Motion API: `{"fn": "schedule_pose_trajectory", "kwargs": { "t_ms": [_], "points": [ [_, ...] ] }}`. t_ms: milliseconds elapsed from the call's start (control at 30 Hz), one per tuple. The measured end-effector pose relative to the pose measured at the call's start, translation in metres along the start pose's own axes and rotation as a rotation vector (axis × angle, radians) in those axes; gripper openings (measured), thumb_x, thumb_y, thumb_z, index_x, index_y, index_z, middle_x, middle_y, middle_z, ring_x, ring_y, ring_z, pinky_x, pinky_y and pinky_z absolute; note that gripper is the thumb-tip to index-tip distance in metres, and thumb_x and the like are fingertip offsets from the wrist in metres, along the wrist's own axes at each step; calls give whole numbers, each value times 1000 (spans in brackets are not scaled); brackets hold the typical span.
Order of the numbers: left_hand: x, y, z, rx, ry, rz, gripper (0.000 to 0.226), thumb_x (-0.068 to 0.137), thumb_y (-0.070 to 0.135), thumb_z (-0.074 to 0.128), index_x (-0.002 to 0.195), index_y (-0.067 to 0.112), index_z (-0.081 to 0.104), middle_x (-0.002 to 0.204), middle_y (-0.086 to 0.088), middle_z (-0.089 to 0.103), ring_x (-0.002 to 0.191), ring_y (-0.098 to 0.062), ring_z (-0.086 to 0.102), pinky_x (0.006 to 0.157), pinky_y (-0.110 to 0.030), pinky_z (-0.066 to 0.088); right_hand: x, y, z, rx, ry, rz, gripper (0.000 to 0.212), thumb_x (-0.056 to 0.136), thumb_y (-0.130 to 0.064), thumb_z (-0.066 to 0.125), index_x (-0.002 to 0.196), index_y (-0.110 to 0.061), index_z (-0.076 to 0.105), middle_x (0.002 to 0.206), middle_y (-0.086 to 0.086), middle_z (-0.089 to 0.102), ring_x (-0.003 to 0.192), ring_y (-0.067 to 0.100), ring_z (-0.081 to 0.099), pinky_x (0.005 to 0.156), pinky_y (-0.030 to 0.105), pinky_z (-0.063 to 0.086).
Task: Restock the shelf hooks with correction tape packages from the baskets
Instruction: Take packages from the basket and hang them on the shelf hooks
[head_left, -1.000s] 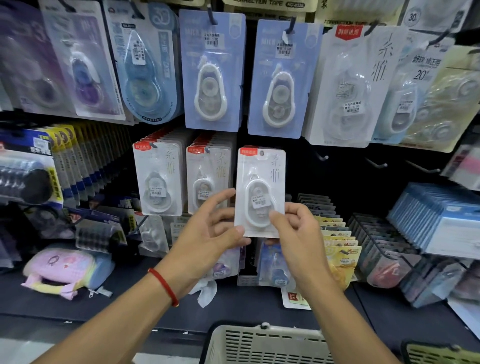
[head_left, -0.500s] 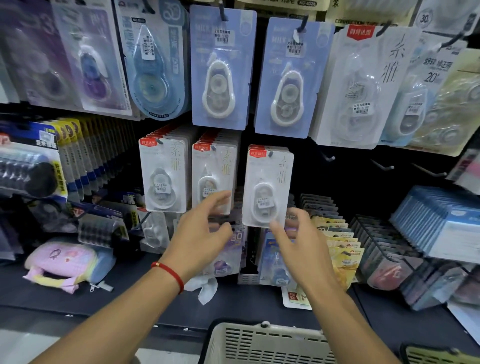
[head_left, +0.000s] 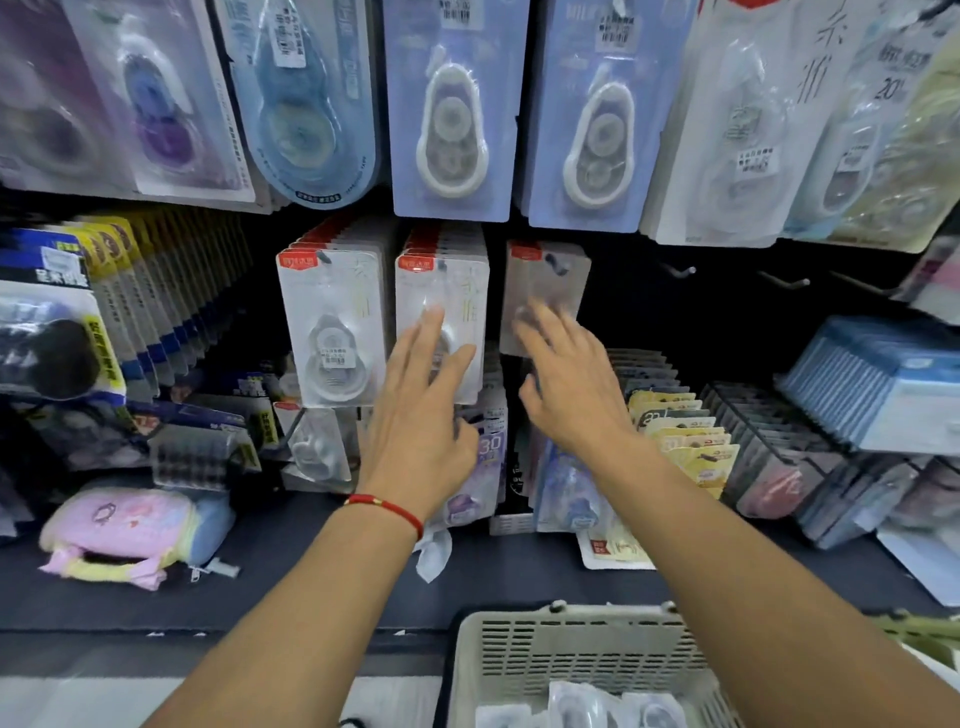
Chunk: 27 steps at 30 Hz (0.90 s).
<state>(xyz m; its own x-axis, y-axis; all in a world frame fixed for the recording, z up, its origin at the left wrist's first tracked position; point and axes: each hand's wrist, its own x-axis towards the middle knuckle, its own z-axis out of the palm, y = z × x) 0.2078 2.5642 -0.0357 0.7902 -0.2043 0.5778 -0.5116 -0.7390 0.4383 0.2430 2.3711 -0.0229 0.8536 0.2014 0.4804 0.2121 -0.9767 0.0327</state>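
"30" on purple pkg (head_left: 491, 447) below the hands, maybe "20" on white pkg (head_left: 891, 88) top right; rest blurred.

I see white packages (head_left: 332, 322) with red top labels on the hooks, and pale blue cards (head_left: 451, 109) above them holding white-rimmed grey tape. A red bracelet (head_left: 387, 506) rings the left wrist. The slotted basket (head_left: 571, 654) is cream, the pouch (head_left: 130, 535) pink, yellow and blue, the shelf (head_left: 291, 587) dark grey.

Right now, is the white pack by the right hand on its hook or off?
On. The pack hangs from the hook through its top hole; the right hand is open with spread fingers, not gripping it.
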Motion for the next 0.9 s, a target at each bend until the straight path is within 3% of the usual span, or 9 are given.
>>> {"fn": "schedule_pose_trajectory", "kwargs": {
  "t_ms": [100,233,433,500,567,667,733,800,900],
  "points": [
    [0,-3,0,11,-6,14,80,82,-1,69,156,19,48,177,2,3,161,-19,2,117,-9,-12,17,10,10,-11,-54,14,73,88,-14,63,157,-13,39,174,8,16,159,33,17,118,51,37],
    [1,-6,-1,32,-23,29,79,84,1,69,157,20,46,177,4,0,161,-17,0,113,-5,-13,33,28,16,2,-136,-48,82,86,-13,65,161,-19,32,176,3,3,162,30,10,114,49,44],
    [-7,-2,-9,74,-49,38,73,86,1,69,154,20,50,177,3,4,162,-20,4,119,-24,13,18,33,9,27,-80,-150,72,84,-7,62,153,-13,43,173,12,17,156,35,25,107,53,49],
    [-15,2,-12,92,-68,37,67,86,1,69,150,17,54,175,-3,15,161,-26,11,124,-31,14,-4,34,7,100,-45,-145,69,88,-5,59,154,-12,44,171,12,24,156,33,26,112,52,45],
    [-29,4,-13,108,-116,67,60,83,-1,70,142,11,62,167,-11,36,154,-35,27,125,-41,24,-34,38,6,174,-11,-128,61,92,-5,58,153,-12,48,166,10,34,152,30,33,114,47,42],
    [-68,3,0,73,-211,152,49,77,-8,71,125,4,71,142,-17,61,134,-41,52,117,-42,37,-87,43,6,375,22,-75,41,94,-5,58,135,-12,64,134,3,64,114,17,60,96,33,48],
    [-105,3,19,36,-298,141,45,75,-10,72,118,4,74,131,-15,67,126,-38,59,111,-34,37,-122,46,11,507,-84,24,26,95,-7,60,118,-13,71,95,-10,68,77,6,59,76,23,45],
    [-147,3,43,7,-433,43,44,76,-7,71,118,8,74,130,-10,68,126,-33,60,109,-29,37,-155,50,24,564,-287,116,17,95,-9,62,106,-14,74,76,-16,63,64,3,57,66,21,40],
    [-208,-3,81,12,-695,-93,49,80,-3,68,127,10,72,145,-13,60,140,-34,49,119,-37,38,-204,49,63,471,-718,128,20,96,-21,60,108,-18,76,100,-3,76,88,16,67,83,30,51]
  ]
}}
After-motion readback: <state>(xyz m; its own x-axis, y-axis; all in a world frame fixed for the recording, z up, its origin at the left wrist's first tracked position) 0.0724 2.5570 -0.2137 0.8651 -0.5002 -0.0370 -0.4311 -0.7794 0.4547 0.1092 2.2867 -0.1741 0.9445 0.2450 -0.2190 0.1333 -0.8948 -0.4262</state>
